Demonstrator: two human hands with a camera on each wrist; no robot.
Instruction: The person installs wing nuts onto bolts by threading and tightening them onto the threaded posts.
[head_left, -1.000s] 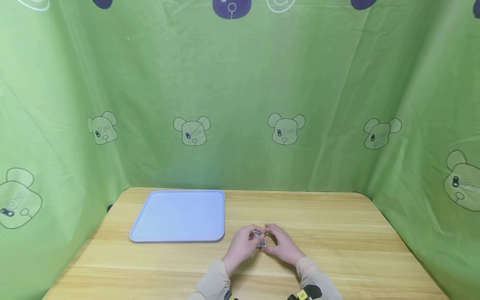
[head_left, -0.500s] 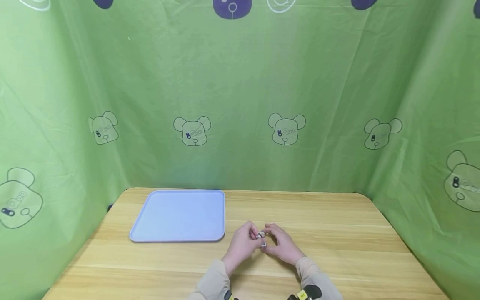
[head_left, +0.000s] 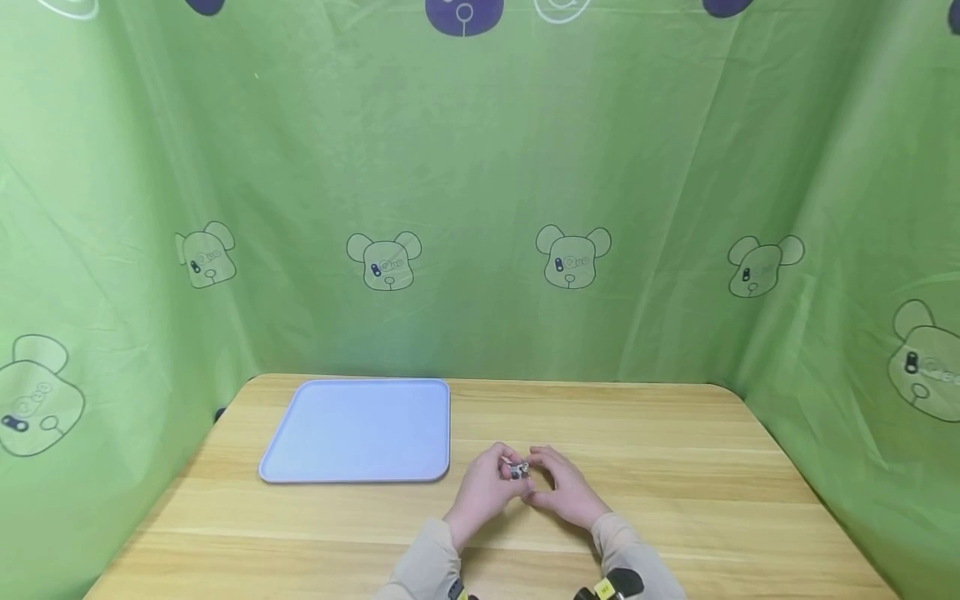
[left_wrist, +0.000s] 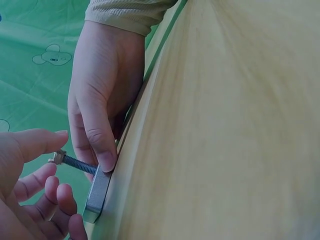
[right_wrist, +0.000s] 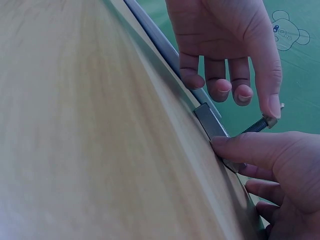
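Low over the table, both hands meet at a small metal piece [head_left: 519, 472]: a flat grey rectangular block [left_wrist: 100, 192] with a threaded bolt [left_wrist: 79, 164] sticking out of its face. My left hand [head_left: 483, 487] pinches the bolt's small silver head [left_wrist: 59, 157] between thumb and finger, while its other fingers curl loosely below. My right hand [head_left: 564, 490] grips the block near one end, its thumb [right_wrist: 245, 148] pressed on the face and fingers behind. In the right wrist view, the bare threads of the bolt [right_wrist: 255, 126] show between block and head.
A pale blue tray [head_left: 360, 477] lies on the wooden table [head_left: 675, 467], left of the hands. Green curtains [head_left: 480, 167] printed with bear heads surround the table at the back and sides.
My left thumb and fingers have shifted around the bolt's head, and more of the metal piece shows between the hands. My right hand has stayed in place.
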